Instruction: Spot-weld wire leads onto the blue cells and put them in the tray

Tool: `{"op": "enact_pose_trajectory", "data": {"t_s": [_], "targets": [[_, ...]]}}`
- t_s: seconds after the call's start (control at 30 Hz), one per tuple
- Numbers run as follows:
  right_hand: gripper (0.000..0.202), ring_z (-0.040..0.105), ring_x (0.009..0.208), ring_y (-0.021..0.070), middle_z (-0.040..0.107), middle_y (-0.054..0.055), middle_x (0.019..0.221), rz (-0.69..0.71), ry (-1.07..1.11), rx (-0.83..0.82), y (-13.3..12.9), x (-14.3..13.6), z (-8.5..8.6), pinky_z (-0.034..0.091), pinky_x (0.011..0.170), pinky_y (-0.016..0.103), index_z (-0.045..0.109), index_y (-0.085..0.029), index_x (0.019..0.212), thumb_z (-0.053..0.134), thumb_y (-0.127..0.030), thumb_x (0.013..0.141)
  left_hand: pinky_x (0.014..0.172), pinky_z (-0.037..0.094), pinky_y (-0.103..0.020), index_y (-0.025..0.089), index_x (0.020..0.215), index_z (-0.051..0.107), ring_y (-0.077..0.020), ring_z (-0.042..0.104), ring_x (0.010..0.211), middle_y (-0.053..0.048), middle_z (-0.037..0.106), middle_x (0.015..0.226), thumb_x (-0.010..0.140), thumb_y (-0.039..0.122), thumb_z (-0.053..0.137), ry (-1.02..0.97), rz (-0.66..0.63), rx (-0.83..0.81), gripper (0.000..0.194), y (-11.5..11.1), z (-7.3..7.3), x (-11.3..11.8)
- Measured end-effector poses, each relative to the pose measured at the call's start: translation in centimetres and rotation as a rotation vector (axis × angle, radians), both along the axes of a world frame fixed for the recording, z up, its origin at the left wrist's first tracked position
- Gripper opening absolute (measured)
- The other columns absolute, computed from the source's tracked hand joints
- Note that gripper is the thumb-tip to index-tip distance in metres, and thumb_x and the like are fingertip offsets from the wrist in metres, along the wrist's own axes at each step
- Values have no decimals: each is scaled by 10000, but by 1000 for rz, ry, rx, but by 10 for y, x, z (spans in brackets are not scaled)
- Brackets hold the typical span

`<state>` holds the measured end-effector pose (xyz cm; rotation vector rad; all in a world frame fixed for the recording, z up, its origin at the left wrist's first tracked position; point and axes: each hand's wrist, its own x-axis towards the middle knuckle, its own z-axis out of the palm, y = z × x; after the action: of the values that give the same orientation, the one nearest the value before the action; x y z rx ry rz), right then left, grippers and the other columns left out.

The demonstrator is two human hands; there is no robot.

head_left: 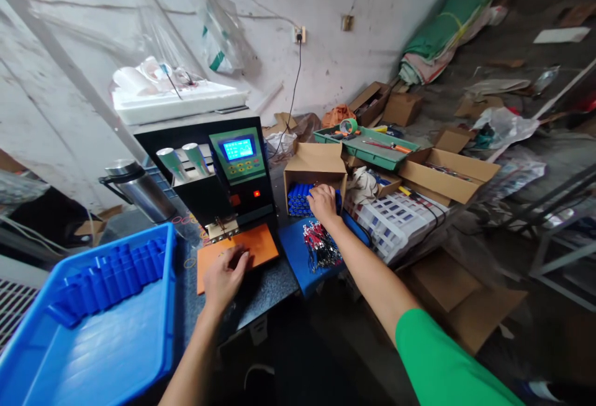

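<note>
My left hand (226,274) rests on the orange board (258,246) in front of the black machine (242,198), fingers bent; whether anything is between them is hidden. Over the open cardboard box (316,162), my right hand (323,202) reaches in at the blue cylinders (299,198), its fingers curled down and their tips hidden. A pile of red, black and white wire leads (321,248) lies on the blue mat (293,251) below that box. More blue cylinders (112,275) stand in rows in the large blue tray (171,306) on the left.
A steel flask (144,192) stands left of the machine, whose screen is lit. Behind the box sits a green tray (382,148) with tools and tape. A white plastic basket (395,220) and an open carton (451,173) are at the right.
</note>
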<state>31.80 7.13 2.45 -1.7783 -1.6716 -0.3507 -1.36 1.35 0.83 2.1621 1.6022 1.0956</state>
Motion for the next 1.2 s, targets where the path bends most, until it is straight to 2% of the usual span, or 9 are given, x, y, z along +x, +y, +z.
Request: {"op": "enact_pose_trajectory", "data": {"t_s": [0.23, 0.37, 0.47, 0.6, 0.67, 0.73, 0.97, 1.1, 1.2], "targets": [[223, 500, 1105, 299, 694, 169, 1069, 35, -82, -141, -2, 6, 18, 290, 1040, 452, 721, -124, 989, 527, -207, 917, 792, 511, -338, 209, 1029, 714, -250, 691, 911, -61, 748, 985, 851, 544, 544, 24, 5, -9, 415, -2, 4, 4], [280, 481, 1192, 297, 656, 173, 1190, 53, -55, -91, -12, 7, 23, 282, 1081, 438, 682, -108, 1124, 537, -222, 913, 811, 511, -339, 198, 1020, 714, -244, 689, 910, -63, 747, 985, 845, 551, 547, -22, -36, -20, 428, -1, 3, 4], [331, 518, 1189, 271, 638, 161, 1233, 39, 36, -45, -27, 0, 21, 360, 1024, 373, 644, -123, 1211, 482, -248, 951, 803, 517, -334, 194, 1039, 710, -240, 689, 903, -64, 748, 991, 844, 548, 545, -52, -60, -41, 436, 0, 1, 3], [242, 650, 946, 228, 714, 103, 1039, 28, 163, -381, -40, -8, 6, 447, 804, 284, 716, -194, 1056, 531, -278, 925, 805, 521, -340, 197, 1068, 707, -245, 689, 903, -70, 749, 1005, 844, 534, 540, -48, -55, -57, 437, 2, -1, 1], [177, 669, 922, 225, 736, 88, 965, 5, 191, -543, -42, -10, -3, 442, 757, 260, 739, -206, 950, 589, -262, 875, 808, 521, -343, 200, 1071, 707, -248, 690, 909, -70, 751, 1000, 841, 529, 540, -40, -42, -57, 435, 2, -1, 1], [154, 680, 935, 227, 748, 91, 950, -16, 195, -605, -41, -11, -12, 439, 750, 250, 748, -206, 902, 610, -241, 843, 806, 520, -342, 198, 1068, 707, -249, 691, 910, -70, 752, 998, 840, 526, 540, -37, -34, -57, 433, 2, -1, 1], [172, 694, 916, 224, 763, 87, 912, -66, 327, -527, -38, -11, -25, 451, 759, 248, 763, -213, 822, 592, -201, 800, 812, 515, -331, 187, 1066, 709, -240, 696, 886, -67, 756, 971, 836, 519, 539, -48, -24, -72, 439, -1, 2, 3], [117, 675, 800, 190, 743, 39, 776, 2, 677, -334, -33, -1, -25, 461, 720, 243, 730, -188, 723, 665, -285, 733, 818, 513, -327, 198, 1052, 713, -240, 694, 904, -66, 755, 995, 833, 520, 536, -43, -18, -71, 428, 0, 2, 3], [190, 612, 661, 159, 684, 14, 658, 87, 964, -151, -30, 7, -19, 455, 639, 243, 686, -161, 671, 708, -349, 666, 821, 513, -326, 200, 1059, 713, -240, 694, 911, -68, 753, 1013, 837, 516, 540, -41, -25, -69, 424, 1, 1, 3]]}}
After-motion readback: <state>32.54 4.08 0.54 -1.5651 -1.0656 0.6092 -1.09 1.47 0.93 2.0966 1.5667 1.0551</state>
